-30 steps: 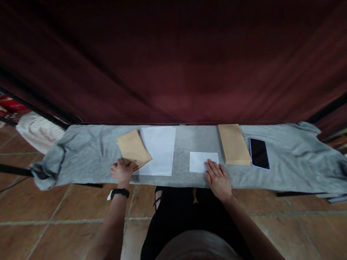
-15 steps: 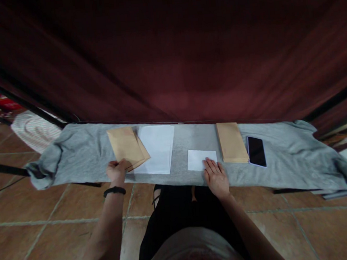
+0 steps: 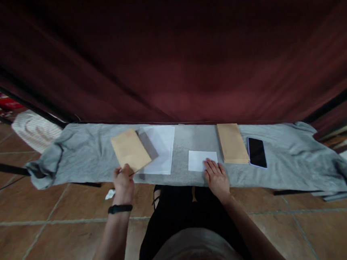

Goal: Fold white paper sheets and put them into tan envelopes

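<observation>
My left hand (image 3: 124,179) is closed on the near edge of brown paper envelopes (image 3: 130,150), thumb on top. The envelopes are raised a little and cast a shadow on the white paper sheets (image 3: 160,149) to their right. My right hand (image 3: 216,179) lies flat with fingers stretched out, its fingertips on the right part of a small folded-looking white paper (image 3: 198,160). Just right of that paper is a neat stack of brown envelopes (image 3: 233,143), which my right hand does not touch.
A phone (image 3: 257,152) lies right of the envelope stack. Grey cloth (image 3: 84,154) covers the narrow bench, with a dark red curtain (image 3: 181,84) behind it. Dark metal bars (image 3: 3,167) stand at both sides. A white scrap (image 3: 110,194) is on the tiled floor.
My left hand has lifted the envelopes slightly and shifted them right and nearer to me, their edges now lined up. My right hand has stayed on the small white paper.
</observation>
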Demonstrator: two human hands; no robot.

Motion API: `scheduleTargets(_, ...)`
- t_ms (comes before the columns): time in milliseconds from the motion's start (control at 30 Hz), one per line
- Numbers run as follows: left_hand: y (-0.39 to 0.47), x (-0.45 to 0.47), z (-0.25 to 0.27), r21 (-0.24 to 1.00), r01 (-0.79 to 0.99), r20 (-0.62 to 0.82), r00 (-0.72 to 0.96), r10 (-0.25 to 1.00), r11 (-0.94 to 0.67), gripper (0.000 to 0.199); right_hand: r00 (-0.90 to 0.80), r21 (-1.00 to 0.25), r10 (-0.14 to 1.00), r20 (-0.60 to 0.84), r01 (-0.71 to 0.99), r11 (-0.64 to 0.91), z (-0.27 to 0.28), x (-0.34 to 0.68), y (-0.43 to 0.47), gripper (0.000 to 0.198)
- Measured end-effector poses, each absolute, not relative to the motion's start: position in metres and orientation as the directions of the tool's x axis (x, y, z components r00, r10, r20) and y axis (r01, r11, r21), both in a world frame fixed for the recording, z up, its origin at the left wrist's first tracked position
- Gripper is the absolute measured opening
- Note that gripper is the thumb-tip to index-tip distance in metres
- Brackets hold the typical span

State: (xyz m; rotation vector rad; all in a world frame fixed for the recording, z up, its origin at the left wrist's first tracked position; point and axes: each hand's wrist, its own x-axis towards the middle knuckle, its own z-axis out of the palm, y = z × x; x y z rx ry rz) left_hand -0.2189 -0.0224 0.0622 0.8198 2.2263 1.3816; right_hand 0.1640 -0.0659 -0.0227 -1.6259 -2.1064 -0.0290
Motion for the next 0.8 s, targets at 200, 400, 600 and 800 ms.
scheduleTargets(200,-0.045,-0.100,0.037,0.959,-0.246,-0.233,-0.418,0.878,0.138,0.032,-0.126,-0.425,0.929,0.349,0.862,0.277,-0.017,0.166,-0.064,0.044)
scheduleTargets(400,-0.064,-0.024,0.026,0.910,-0.380,-0.269,-0.239,0.933,0.165,0.031,0.049,-0.869,0.982,0.184,0.475,0.139,-0.001,0.155,-0.062,0.051)
scheduleTargets(600,-0.064,-0.014,0.036,0.876,-0.420,-0.324,-0.145,0.935,0.238,0.035,0.107,-0.993,0.994,0.034,0.117,0.021,0.013,0.153,-0.057,0.049)
scheduleTargets(800,-0.039,-0.045,0.044,0.801,-0.548,-0.387,-0.163,0.907,0.243,0.039,-0.034,-0.994,0.999,-0.033,0.105,-0.029,0.023,0.166,-0.059,0.039)
